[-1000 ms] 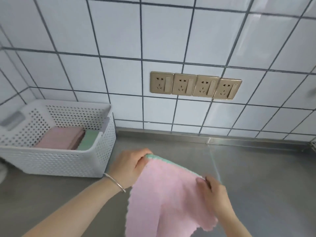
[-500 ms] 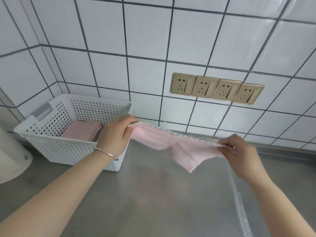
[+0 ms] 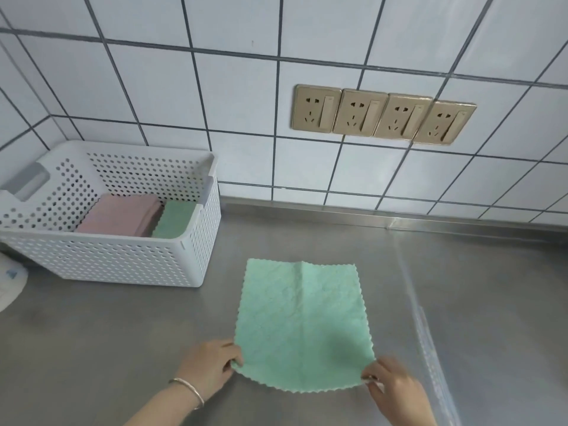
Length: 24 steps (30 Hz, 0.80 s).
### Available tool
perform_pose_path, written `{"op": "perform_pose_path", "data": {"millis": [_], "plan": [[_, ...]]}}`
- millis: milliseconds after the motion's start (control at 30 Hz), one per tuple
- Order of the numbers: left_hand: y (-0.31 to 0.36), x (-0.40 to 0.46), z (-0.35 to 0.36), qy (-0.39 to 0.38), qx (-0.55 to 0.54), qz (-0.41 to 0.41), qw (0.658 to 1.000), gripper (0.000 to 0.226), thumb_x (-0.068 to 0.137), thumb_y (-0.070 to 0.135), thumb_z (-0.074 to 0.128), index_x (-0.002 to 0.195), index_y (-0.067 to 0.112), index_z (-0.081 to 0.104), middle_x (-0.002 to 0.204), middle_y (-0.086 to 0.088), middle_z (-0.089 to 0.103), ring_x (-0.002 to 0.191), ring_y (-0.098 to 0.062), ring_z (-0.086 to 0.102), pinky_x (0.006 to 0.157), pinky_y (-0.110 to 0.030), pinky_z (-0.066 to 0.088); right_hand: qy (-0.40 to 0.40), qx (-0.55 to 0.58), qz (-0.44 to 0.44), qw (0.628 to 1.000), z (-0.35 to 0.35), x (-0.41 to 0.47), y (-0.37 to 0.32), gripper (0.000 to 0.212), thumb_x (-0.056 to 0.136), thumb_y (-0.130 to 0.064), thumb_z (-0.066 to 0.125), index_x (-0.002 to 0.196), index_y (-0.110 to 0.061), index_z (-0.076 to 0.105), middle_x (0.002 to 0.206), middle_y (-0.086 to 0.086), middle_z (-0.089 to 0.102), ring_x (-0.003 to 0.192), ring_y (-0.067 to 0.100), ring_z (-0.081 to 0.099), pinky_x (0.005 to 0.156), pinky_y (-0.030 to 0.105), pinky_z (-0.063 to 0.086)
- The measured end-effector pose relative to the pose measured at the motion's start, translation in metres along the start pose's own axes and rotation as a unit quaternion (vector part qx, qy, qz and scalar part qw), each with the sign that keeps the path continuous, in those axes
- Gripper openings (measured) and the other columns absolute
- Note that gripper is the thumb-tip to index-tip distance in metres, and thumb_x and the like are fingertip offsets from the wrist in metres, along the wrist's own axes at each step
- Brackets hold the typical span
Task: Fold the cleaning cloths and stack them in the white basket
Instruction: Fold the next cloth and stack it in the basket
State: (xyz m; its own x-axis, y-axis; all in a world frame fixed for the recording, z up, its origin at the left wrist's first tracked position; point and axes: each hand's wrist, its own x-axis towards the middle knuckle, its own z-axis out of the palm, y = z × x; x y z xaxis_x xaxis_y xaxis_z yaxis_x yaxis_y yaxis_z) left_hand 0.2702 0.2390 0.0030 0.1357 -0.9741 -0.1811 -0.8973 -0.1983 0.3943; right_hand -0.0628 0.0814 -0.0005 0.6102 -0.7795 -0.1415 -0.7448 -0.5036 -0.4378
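Observation:
A cleaning cloth (image 3: 302,321) lies spread flat on the steel counter, green side up, with zigzag edges. My left hand (image 3: 209,368) pinches its near left corner. My right hand (image 3: 395,385) pinches its near right corner. The white perforated basket (image 3: 123,259) stands at the left against the wall. Inside it lie a folded pink cloth (image 3: 118,215) and a folded green cloth (image 3: 173,219) side by side.
The steel counter (image 3: 476,302) runs to the tiled wall, where a row of gold sockets (image 3: 382,115) is mounted. A white object (image 3: 9,284) shows at the left edge beside the basket. A clear plastic strip (image 3: 430,348) lies right of the cloth.
The cloth was held stretched in the air with its pink side showing. Now it lies flat on the counter green side up, and both hands have come down to its near corners.

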Motion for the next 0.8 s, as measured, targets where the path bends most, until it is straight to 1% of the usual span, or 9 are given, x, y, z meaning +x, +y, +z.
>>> {"op": "perform_pose_path", "data": {"millis": [100, 200, 267, 367, 433, 500, 567, 633, 800], "plan": [[0.004, -0.011, 0.005, -0.079, 0.021, 0.010, 0.997, 0.038, 0.032, 0.035, 0.076, 0.065, 0.043, 0.058, 0.068, 0.028, 0.056, 0.059, 0.012, 0.053, 0.049, -0.004, 0.017, -0.067, -0.016, -0.004, 0.998, -0.003, -0.009, 0.001, 0.063, 0.029, -0.023, 0.089, 0.075, -0.041, 0.049, 0.071, -0.021, 0.052, 0.056, -0.002, 0.056, 0.047, 0.007, 0.042], [-0.009, -0.015, 0.002, -0.157, -0.040, -0.034, 0.986, 0.029, 0.065, 0.031, 0.054, 0.074, 0.058, 0.052, 0.090, 0.031, 0.053, 0.077, 0.012, 0.054, 0.066, -0.004, 0.036, -0.196, -0.010, 0.057, 0.979, -0.034, -0.002, -0.014, 0.029, 0.065, -0.050, 0.076, 0.085, -0.052, 0.054, 0.087, -0.024, 0.062, 0.081, -0.009, 0.058, 0.087, 0.009, 0.045], [-0.013, 0.002, -0.010, -0.164, -0.149, -0.096, 0.970, 0.031, 0.072, 0.027, 0.057, 0.071, 0.057, 0.055, 0.088, 0.028, 0.059, 0.076, 0.011, 0.057, 0.073, -0.006, 0.040, -0.267, 0.033, 0.091, 0.959, -0.052, 0.020, -0.018, 0.045, 0.062, -0.074, 0.059, 0.099, -0.049, 0.057, 0.095, -0.021, 0.065, 0.084, -0.007, 0.060, 0.089, 0.013, 0.045], [-0.012, 0.051, -0.024, 0.001, -0.299, -0.245, 0.922, 0.020, 0.085, 0.012, 0.062, 0.090, 0.031, 0.065, 0.088, 0.006, 0.068, 0.079, -0.008, 0.064, 0.070, -0.015, 0.043, -0.222, 0.069, 0.189, 0.954, -0.059, 0.077, -0.015, 0.037, 0.087, -0.047, 0.057, 0.117, -0.025, 0.063, 0.112, -0.005, 0.066, 0.089, 0.007, 0.059, 0.086, 0.020, 0.046], [-0.011, 0.088, -0.031, 0.078, -0.364, -0.335, 0.866, 0.011, 0.088, 0.011, 0.058, 0.097, 0.012, 0.065, 0.082, -0.007, 0.067, 0.064, -0.016, 0.061, 0.063, -0.019, 0.044, -0.134, 0.108, 0.256, 0.951, -0.053, 0.116, -0.008, 0.027, 0.091, -0.028, 0.056, 0.111, -0.013, 0.067, 0.101, 0.006, 0.070, 0.089, 0.021, 0.065, 0.084, 0.031, 0.053], [-0.015, 0.121, -0.035, 0.097, -0.399, -0.376, 0.831, 0.012, 0.090, 0.013, 0.056, 0.082, 0.009, 0.064, 0.066, -0.005, 0.065, 0.051, -0.012, 0.059, 0.070, -0.027, 0.049, -0.076, 0.143, 0.323, 0.932, -0.044, 0.145, -0.004, 0.029, 0.087, -0.023, 0.055, 0.111, -0.011, 0.067, 0.094, 0.010, 0.070, 0.087, 0.026, 0.066, 0.082, 0.036, 0.055], [-0.020, 0.144, -0.030, 0.086, -0.358, -0.384, 0.846, 0.032, 0.089, 0.017, 0.056, 0.057, 0.016, 0.059, 0.047, 0.005, 0.059, 0.045, -0.010, 0.057, 0.071, -0.026, 0.050, -0.048, 0.158, 0.367, 0.915, -0.035, 0.163, -0.006, 0.029, 0.084, -0.021, 0.053, 0.110, -0.013, 0.065, 0.095, 0.010, 0.070, 0.087, 0.026, 0.064, 0.079, 0.034, 0.054], [-0.021, 0.160, -0.021, 0.081, -0.283, -0.399, 0.868, 0.039, 0.088, 0.022, 0.056, 0.050, 0.014, 0.056, 0.046, 0.005, 0.059, 0.050, -0.013, 0.058, 0.057, -0.020, 0.044, -0.037, 0.149, 0.389, 0.909, -0.025, 0.174, -0.008, 0.021, 0.083, -0.018, 0.052, 0.098, -0.012, 0.066, 0.087, 0.010, 0.067, 0.081, 0.026, 0.061, 0.070, 0.029, 0.050], [-0.014, 0.169, -0.018, 0.079, -0.091, -0.412, 0.903, 0.021, 0.088, 0.025, 0.049, 0.091, 0.021, 0.070, 0.096, -0.003, 0.071, 0.091, -0.028, 0.063, 0.066, -0.023, 0.039, -0.034, 0.093, 0.394, 0.914, -0.009, 0.182, -0.010, 0.028, 0.086, -0.015, 0.046, 0.059, -0.017, 0.047, 0.066, 0.006, 0.053, 0.067, 0.026, 0.051, 0.056, 0.024, 0.037]]}}
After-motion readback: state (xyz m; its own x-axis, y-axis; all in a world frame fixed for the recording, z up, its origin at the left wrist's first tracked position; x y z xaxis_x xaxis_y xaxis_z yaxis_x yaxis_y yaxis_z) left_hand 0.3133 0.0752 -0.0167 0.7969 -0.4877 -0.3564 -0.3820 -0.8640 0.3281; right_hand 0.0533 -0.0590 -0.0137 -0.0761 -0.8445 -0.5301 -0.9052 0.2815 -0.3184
